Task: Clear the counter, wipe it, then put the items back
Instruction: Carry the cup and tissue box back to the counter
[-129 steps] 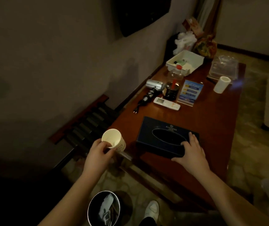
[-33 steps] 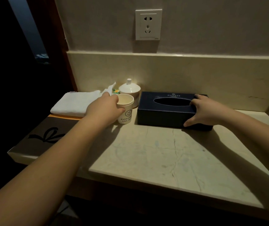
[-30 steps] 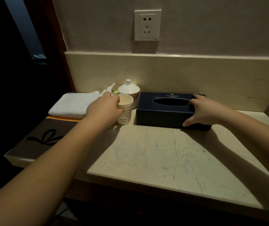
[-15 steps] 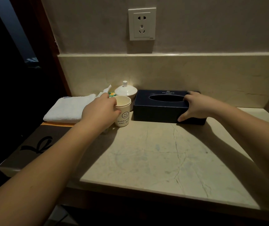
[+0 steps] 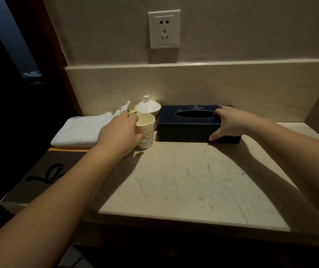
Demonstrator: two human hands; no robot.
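On the table [image 5: 193, 190], the left hand [image 5: 119, 132] curls its grip round the paper cup [image 5: 147, 136]. At three o'clock of it, the right hand [image 5: 230, 122] clasps the tissue box [image 5: 185, 128], thumb on its front.

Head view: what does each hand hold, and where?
Left hand grips the paper cup round its side. Right hand grips the tissue box at its right end.
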